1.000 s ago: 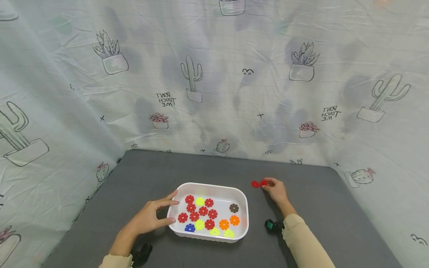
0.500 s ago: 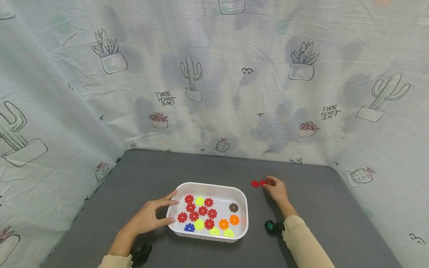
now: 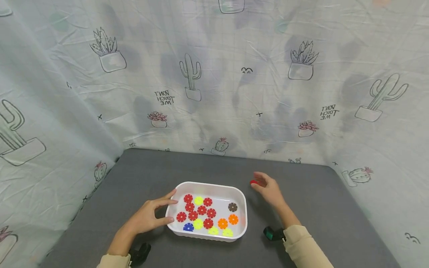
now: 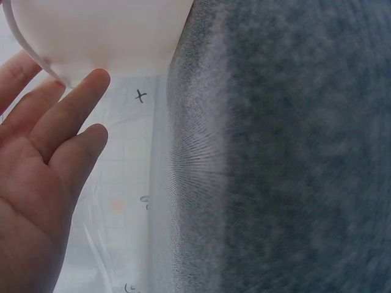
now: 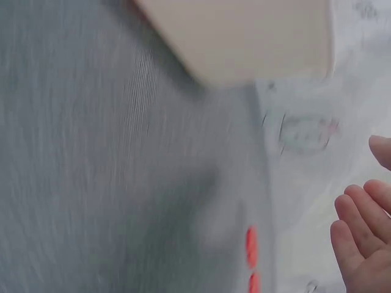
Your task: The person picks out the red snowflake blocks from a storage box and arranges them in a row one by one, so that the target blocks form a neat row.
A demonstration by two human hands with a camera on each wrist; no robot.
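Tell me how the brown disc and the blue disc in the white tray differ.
The brown disc looks dull, the blue disc vivid. The brown disc lies toward the white tray's right end, the blue disc toward its near left corner. In the head view, the brown disc shows whole; the tray's near rim hides part of the blue disc. Both have notched edges.

Grey table (image 3: 181, 167), pale printed cloth (image 3: 224, 48)
In front of you the creased cloth hangs beyond the table's far edge and continues along both sides. On it you see outlined potted cacti (image 3: 190, 74), reddish succulents (image 3: 158, 117), small crosses (image 3: 259, 114) and lettering (image 3: 164, 97) that reads backwards; your right wrist view shows one potted print (image 5: 305, 133) blurred.
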